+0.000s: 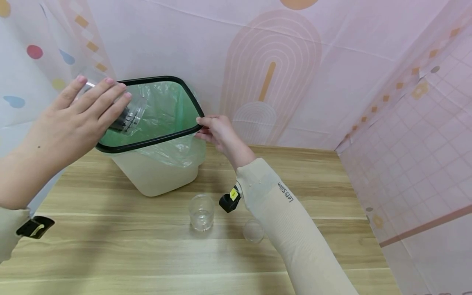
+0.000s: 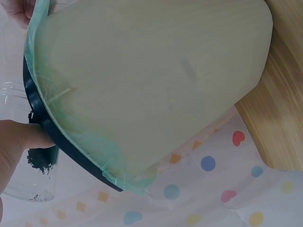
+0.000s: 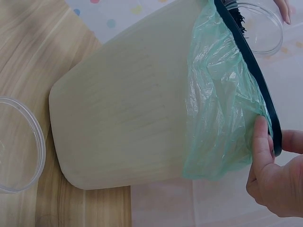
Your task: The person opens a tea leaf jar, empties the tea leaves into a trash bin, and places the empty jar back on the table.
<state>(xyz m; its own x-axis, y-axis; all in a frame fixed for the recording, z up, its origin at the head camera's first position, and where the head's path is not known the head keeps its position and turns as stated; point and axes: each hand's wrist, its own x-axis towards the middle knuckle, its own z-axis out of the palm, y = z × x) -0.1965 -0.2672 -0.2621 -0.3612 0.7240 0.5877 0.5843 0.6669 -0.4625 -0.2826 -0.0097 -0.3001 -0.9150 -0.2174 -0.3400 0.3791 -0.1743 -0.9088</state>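
My left hand (image 1: 79,110) grips a clear plastic jar (image 1: 130,114) tipped mouth-down over the bin opening; dark granules (image 2: 40,161) sit at the jar's mouth. The cream waste bin (image 1: 155,172) has a black rim (image 1: 147,141) and a green bag liner (image 1: 166,108), and it leans toward me. My right hand (image 1: 215,129) pinches the rim at its right corner, thumb (image 3: 261,142) on the liner and fingers behind the rim. A second clear jar (image 1: 201,212) stands upright on the wooden table (image 1: 110,246) in front of the bin.
A clear round lid (image 1: 253,230) lies on the table beside my right forearm. Patterned pink and white sheets (image 1: 332,82) wall in the table at the back, left and right. The right table edge (image 1: 368,229) meets the pink sheet.
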